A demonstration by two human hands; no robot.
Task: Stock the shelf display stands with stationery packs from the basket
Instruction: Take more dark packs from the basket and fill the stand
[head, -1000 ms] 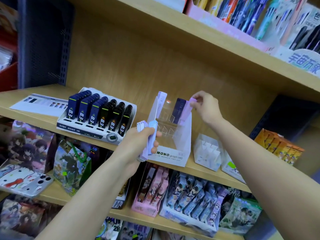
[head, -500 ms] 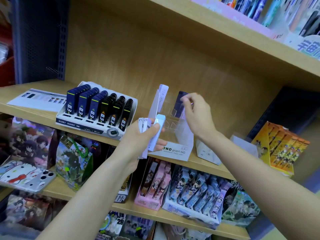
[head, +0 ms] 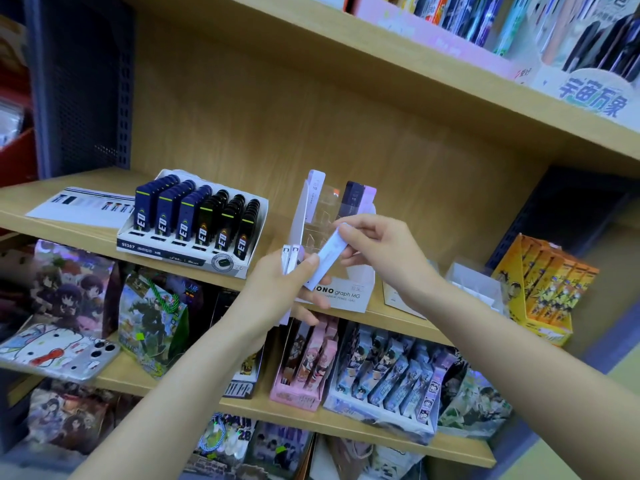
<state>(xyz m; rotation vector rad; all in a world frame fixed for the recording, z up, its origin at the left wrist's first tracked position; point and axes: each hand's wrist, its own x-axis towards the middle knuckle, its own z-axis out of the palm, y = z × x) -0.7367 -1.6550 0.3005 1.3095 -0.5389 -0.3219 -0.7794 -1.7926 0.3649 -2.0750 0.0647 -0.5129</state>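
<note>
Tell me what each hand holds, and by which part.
The left hand grips slim packs by their lower parts. The right hand pinches one white pack at its upper end; the left thumb presses its lower end.

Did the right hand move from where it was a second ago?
Yes. The right hand came down from the top back of the MONO stand to its front, where it now pinches the white pack held in the left hand.

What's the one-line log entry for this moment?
left hand: grips spare packs | right hand: pinches white pack | stand: few packs at back | phase: drawing pack to load
</note>
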